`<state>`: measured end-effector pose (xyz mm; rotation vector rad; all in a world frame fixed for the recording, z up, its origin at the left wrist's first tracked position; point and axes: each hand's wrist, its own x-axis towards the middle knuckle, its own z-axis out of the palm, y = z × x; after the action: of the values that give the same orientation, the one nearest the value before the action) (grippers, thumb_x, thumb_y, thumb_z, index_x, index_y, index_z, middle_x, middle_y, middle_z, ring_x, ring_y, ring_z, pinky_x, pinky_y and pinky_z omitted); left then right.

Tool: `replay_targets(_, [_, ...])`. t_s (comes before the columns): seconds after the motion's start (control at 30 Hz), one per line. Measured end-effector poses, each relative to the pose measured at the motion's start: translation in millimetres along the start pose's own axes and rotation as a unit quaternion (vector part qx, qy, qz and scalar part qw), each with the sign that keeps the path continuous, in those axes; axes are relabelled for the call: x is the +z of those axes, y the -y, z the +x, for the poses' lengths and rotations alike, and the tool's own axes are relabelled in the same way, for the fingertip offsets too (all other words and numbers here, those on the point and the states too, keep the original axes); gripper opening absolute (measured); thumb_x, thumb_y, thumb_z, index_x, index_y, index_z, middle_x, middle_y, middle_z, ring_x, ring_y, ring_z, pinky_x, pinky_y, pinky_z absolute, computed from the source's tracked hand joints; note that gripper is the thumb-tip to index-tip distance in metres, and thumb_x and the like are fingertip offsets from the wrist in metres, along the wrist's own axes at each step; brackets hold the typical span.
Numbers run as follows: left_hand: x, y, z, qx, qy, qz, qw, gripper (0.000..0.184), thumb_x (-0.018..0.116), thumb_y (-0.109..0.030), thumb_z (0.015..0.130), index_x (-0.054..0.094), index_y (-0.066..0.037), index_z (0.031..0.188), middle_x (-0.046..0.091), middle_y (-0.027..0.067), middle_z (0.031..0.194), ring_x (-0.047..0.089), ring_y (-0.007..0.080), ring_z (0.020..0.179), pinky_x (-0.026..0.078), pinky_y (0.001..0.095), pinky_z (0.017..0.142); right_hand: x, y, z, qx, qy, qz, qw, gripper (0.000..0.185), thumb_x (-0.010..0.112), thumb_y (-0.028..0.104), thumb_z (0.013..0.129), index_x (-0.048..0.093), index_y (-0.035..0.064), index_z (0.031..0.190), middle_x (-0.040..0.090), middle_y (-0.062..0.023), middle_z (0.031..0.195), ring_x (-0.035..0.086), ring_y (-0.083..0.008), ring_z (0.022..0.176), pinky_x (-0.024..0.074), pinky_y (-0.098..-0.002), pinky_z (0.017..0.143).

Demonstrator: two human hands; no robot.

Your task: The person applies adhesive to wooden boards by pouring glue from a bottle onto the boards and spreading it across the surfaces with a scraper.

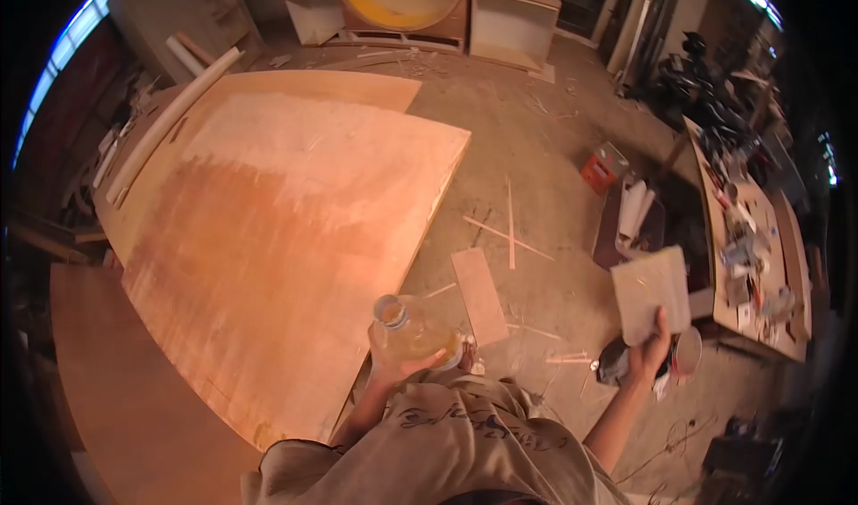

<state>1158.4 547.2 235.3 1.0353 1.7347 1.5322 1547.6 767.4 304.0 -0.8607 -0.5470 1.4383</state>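
My left hand [393, 362] is closed around a clear plastic bottle [418, 333] with an open mouth and some yellowish liquid inside. It is close to my body, beside the right edge of a large plywood sheet [295, 237]. Part of that sheet's surface looks darker and reddish. Out to the right, my right hand [651, 353] grips the lower edge of a flat, squarish, pale tan piece [651, 292]; its material is unclear. Below that hand, a round can [686, 351] and a dark object stand on the floor, partly hidden.
A workbench [755, 246] cluttered with tools and containers runs along the right. Wood strips [511, 228] and a small board [480, 295] lie on the floor. A red crate [601, 170] stands near a bin of rolls. Cabinets [511, 24] are at the back.
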Motion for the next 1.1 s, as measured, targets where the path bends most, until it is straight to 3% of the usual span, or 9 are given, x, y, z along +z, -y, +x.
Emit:
replay_targets(0.23, [69.4, -2.1, 143.1, 0.012, 0.04, 0.088, 0.995, 0.078, 0.089, -0.027, 0.055, 0.048, -0.002, 0.117, 0.058, 0.0096, 0.109, 0.059, 0.0198, 0.099, 0.049, 0.0337, 0.084, -12.5, 7.0, 162.4, 0.01, -0.065, 0.012, 0.998, 0.048, 0.06, 0.023, 0.09, 0.045, -0.0008, 0.13, 0.054, -0.0127, 0.128, 0.054, -0.0264, 0.114, 0.0451, -0.0393, 0.097])
replay_targets(0.3, [96.3, 28.3, 178.5, -0.091, -0.014, -0.078, 0.993, 0.077, 0.089, -0.028, 0.054, 0.051, -0.002, 0.115, 0.06, 0.0103, 0.108, 0.06, 0.0194, 0.099, 0.048, 0.0334, 0.086, 1.4, -8.6, 226.0, 0.028, -0.061, -0.004, 0.998, 0.048, 0.06, 0.022, 0.09, 0.044, 0.0002, 0.131, 0.053, -0.012, 0.129, 0.053, -0.0262, 0.115, 0.0445, -0.0397, 0.098])
replay_targets(0.33, [116.8, 64.5, 190.7, -0.188, -0.08, -0.236, 0.95, 0.075, 0.089, -0.028, 0.053, 0.053, -0.002, 0.114, 0.06, 0.0107, 0.107, 0.06, 0.0192, 0.099, 0.048, 0.0332, 0.086, 9.3, -17.7, 260.3, 0.036, -0.061, -0.012, 0.997, 0.049, 0.06, 0.021, 0.09, 0.044, 0.0007, 0.131, 0.053, -0.0116, 0.13, 0.053, -0.0261, 0.116, 0.0442, -0.0399, 0.098])
replay_targets(0.4, [141.2, 55.9, 231.6, -0.184, -0.139, -0.288, 0.93, 0.073, 0.088, -0.028, 0.053, 0.056, -0.002, 0.113, 0.062, 0.0108, 0.105, 0.06, 0.019, 0.099, 0.047, 0.033, 0.088, 29.1, -34.6, 343.6, 0.069, -0.024, -0.009, 0.997, 0.049, 0.06, 0.021, 0.09, 0.044, 0.0008, 0.132, 0.052, -0.0117, 0.13, 0.053, -0.0262, 0.116, 0.0431, -0.0402, 0.1])
replay_targets(0.47, [151.3, -40.6, 296.3, -0.003, -0.135, -0.066, 0.989, 0.072, 0.088, -0.027, 0.053, 0.057, -0.001, 0.112, 0.062, 0.0106, 0.104, 0.06, 0.0192, 0.099, 0.046, 0.033, 0.09, 61.1, -47.0, 437.5, 0.066, 0.002, -0.052, 0.996, 0.049, 0.06, 0.02, 0.09, 0.043, 0.0009, 0.133, 0.051, -0.0122, 0.132, 0.052, -0.0268, 0.118, 0.041, -0.0403, 0.102])
replay_targets(0.57, [187.7, -16.9, 357.9, 0.086, -0.224, -0.086, 0.967, 0.074, 0.087, -0.025, 0.053, 0.054, -0.001, 0.115, 0.062, 0.0096, 0.105, 0.06, 0.0191, 0.099, 0.046, 0.0326, 0.089, 161.5, -70.3, 555.9, 0.088, 0.12, -0.044, 0.988, 0.048, 0.06, 0.021, 0.09, 0.046, -0.0001, 0.13, 0.054, -0.0121, 0.129, 0.054, -0.0258, 0.116, 0.0436, -0.0396, 0.1])
replay_targets(0.6, [190.9, -31.2, 378.5, 0.08, -0.252, -0.085, 0.961, 0.074, 0.087, -0.025, 0.053, 0.054, -0.001, 0.116, 0.062, 0.0092, 0.104, 0.06, 0.0189, 0.098, 0.046, 0.0325, 0.089, 198.1, -73.7, 589.2, 0.163, 0.101, -0.02, 0.981, 0.049, 0.06, 0.022, 0.091, 0.044, -0.0004, 0.132, 0.054, -0.0127, 0.129, 0.053, -0.0259, 0.116, 0.0424, -0.0398, 0.101])
replay_targets(0.8, [192.9, -50.8, 492.0, 0.014, -0.397, -0.063, 0.916, 0.074, 0.086, -0.026, 0.053, 0.055, -0.002, 0.115, 0.062, 0.0076, 0.103, 0.06, 0.0171, 0.096, 0.047, 0.0319, 0.087, 447.9, -189.3, 714.6, 0.166, 0.287, -0.089, 0.939, 0.053, 0.062, 0.024, 0.089, 0.044, -0.0008, 0.132, 0.05, -0.0115, 0.133, 0.048, -0.0248, 0.121, 0.0353, -0.0393, 0.106])
replay_targets(1.1, [131.1, 0.9, 695.4, 0.03, -0.573, -0.01, 0.819, 0.076, 0.088, -0.028, 0.052, 0.054, -0.001, 0.115, 0.061, 0.0093, 0.107, 0.06, 0.0193, 0.1, 0.046, 0.0339, 0.091, 696.4, -304.5, 854.4, 0.144, 0.343, -0.123, 0.92, 0.056, 0.062, 0.025, 0.089, 0.041, -0.0017, 0.134, 0.047, -0.0124, 0.135, 0.046, -0.0266, 0.123, 0.0326, -0.0398, 0.109])
